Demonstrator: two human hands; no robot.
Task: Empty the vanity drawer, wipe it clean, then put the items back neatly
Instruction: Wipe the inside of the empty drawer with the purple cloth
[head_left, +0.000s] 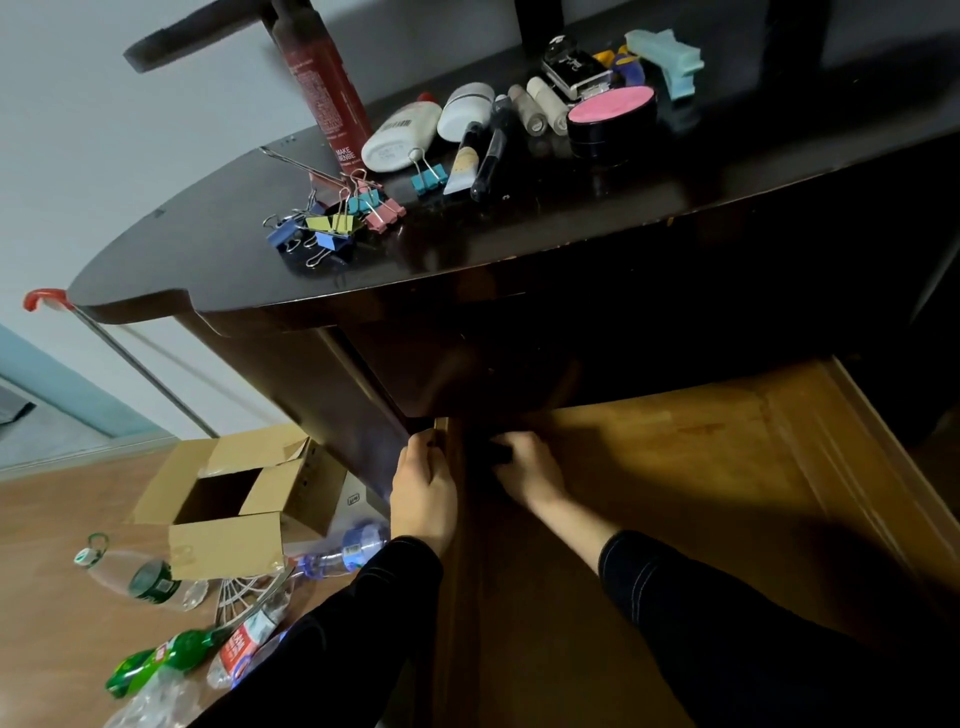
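Drawer: pale wood, pulled out below the front edge of the surface. What shows of its bottom is bare, so emptying looks done and wiping looks like the step in hand.

Left hand: fingers curled over the drawer's left wall, close under the surface's front edge.

Right hand: inside the drawer at its back-left corner, fingers closed on a dark thing. Whether this is a cloth or a leftover item cannot be told.

Contents, set out on the surface: clips in a loose heap near the front-left edge, one lying apart. Red can upright behind them. White bottles, tubes and pink compact lying toward the back-right.

Floor: open box, plastic bottles beside it.

Risks, as judged:
- The drawer's back corner lies in shadow under the surface, so dirt or a small item may be missed there.
- A hard push while wiping could slide the drawer in and pinch the left hand's fingers.
- A knock to the surface may tip the can onto the clips or roll the tubes off an edge.
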